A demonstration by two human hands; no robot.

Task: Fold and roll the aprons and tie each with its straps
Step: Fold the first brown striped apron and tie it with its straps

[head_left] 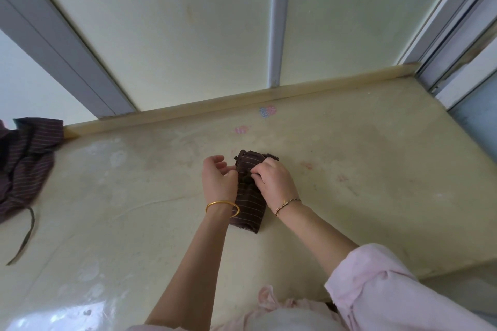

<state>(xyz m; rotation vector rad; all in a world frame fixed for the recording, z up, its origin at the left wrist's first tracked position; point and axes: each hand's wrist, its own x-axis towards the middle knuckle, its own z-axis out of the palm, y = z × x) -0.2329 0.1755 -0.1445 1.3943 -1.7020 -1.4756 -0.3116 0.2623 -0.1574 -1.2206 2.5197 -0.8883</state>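
Soft, even daylight, glare on the table (80,312) near left, wide-angle bending at edges.

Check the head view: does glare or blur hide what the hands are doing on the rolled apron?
Head view: glare only on the table at its near-left corner, clear of the work; wide lens bows the window frames; rolled apron sharp, but the dark straps between left hand and right hand merge.

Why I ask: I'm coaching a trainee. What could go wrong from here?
The right hand pinches the straps on the rolled brown striped apron; a slack knot could let it unroll. The loose brown striped apron lies at the left edge of the cream table and might slip off.
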